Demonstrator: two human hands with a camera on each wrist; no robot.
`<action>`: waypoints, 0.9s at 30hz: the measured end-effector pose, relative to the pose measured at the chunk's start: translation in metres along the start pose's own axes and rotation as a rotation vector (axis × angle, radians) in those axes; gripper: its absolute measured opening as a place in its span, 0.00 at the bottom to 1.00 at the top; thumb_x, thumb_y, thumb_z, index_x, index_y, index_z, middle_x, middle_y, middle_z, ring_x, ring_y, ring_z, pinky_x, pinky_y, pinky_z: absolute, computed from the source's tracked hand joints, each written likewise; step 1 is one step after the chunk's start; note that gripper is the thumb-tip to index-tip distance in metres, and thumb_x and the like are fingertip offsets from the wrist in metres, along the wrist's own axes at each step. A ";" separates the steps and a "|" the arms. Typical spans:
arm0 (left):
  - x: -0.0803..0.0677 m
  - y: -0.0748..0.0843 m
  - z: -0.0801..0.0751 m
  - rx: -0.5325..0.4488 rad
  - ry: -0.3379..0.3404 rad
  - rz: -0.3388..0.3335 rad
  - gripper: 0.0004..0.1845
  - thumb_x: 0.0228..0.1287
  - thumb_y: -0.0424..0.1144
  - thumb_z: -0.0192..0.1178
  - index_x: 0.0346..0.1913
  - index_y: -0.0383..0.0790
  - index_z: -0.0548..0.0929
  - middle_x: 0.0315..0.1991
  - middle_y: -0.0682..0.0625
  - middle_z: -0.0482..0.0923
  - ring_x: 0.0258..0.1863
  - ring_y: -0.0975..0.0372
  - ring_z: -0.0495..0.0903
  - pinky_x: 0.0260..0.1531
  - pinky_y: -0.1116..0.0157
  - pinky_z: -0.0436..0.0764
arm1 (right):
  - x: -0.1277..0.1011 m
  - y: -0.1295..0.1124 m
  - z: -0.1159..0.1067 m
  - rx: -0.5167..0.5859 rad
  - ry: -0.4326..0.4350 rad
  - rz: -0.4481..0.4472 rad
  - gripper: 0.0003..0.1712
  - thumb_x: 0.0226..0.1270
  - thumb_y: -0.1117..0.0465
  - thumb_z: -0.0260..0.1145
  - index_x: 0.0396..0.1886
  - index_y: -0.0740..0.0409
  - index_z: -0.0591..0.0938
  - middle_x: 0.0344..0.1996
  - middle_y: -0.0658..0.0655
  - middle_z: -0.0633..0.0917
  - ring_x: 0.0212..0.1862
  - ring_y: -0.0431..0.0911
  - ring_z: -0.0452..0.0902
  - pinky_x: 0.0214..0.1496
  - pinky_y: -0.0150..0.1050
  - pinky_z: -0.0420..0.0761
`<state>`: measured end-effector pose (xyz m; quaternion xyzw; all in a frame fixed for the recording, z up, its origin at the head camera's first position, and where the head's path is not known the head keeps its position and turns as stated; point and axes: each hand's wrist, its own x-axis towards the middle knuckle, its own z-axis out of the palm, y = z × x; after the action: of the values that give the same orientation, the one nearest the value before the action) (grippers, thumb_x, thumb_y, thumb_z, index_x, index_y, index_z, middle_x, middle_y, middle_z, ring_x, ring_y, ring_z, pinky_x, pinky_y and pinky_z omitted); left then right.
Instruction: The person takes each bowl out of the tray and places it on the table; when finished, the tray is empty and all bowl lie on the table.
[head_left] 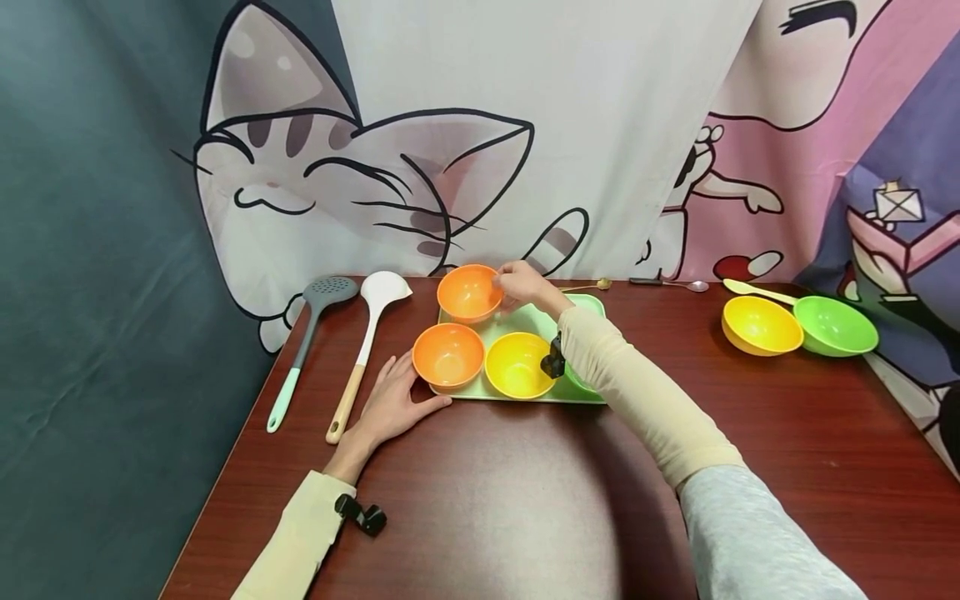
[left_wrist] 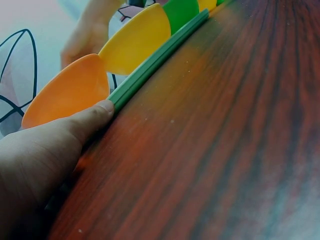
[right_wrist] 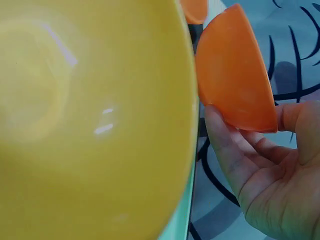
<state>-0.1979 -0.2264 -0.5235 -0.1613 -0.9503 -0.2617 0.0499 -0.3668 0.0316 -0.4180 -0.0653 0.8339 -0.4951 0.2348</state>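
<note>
Far orange bowl (head_left: 468, 292) tilts at green tray's (head_left: 536, 320) back left corner, right hand (head_left: 525, 285) pinching its rim, apparently lifting. Left hand (head_left: 390, 404), fingers straight, braces tray's near left edge, steadying it beside near orange bowl (head_left: 447, 356).

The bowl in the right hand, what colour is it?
Orange. The right hand grips the bowl by its rim at the tray's far corner; the head view shows it best.

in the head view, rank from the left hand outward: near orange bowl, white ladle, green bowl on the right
1. Near orange bowl, on the tray's front left, beside the left hand.
2. White ladle, lying just left of that hand.
3. Green bowl, far right of the table.
</note>
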 end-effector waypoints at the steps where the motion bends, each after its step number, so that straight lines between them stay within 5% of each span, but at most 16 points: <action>1: 0.000 0.000 0.000 -0.001 0.004 0.005 0.51 0.57 0.70 0.64 0.77 0.48 0.61 0.77 0.47 0.59 0.77 0.52 0.58 0.78 0.45 0.48 | -0.001 -0.001 -0.001 0.008 0.007 -0.001 0.15 0.74 0.61 0.54 0.51 0.66 0.78 0.33 0.60 0.83 0.24 0.45 0.85 0.46 0.50 0.87; 7: -0.001 0.000 0.000 -0.010 0.001 0.005 0.51 0.56 0.69 0.64 0.77 0.48 0.61 0.77 0.47 0.60 0.77 0.52 0.58 0.78 0.45 0.48 | -0.010 -0.003 -0.009 0.071 0.058 -0.005 0.15 0.72 0.60 0.55 0.51 0.64 0.79 0.35 0.61 0.82 0.24 0.45 0.84 0.52 0.55 0.85; 19: 0.000 0.002 -0.001 -0.009 0.018 0.013 0.50 0.56 0.69 0.65 0.77 0.47 0.62 0.76 0.47 0.61 0.77 0.53 0.58 0.77 0.44 0.48 | -0.024 -0.002 -0.030 0.140 0.148 -0.022 0.16 0.75 0.56 0.54 0.52 0.63 0.78 0.49 0.63 0.80 0.23 0.42 0.82 0.37 0.40 0.89; 27: -0.001 0.002 0.000 -0.010 -0.009 -0.016 0.49 0.57 0.68 0.64 0.77 0.48 0.63 0.76 0.47 0.61 0.77 0.54 0.57 0.78 0.46 0.46 | -0.030 0.003 -0.043 0.180 0.174 -0.032 0.17 0.74 0.58 0.55 0.53 0.65 0.79 0.46 0.64 0.81 0.21 0.42 0.83 0.30 0.35 0.87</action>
<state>-0.1965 -0.2250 -0.5225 -0.1552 -0.9504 -0.2663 0.0426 -0.3595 0.0775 -0.3930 -0.0139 0.8022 -0.5755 0.1586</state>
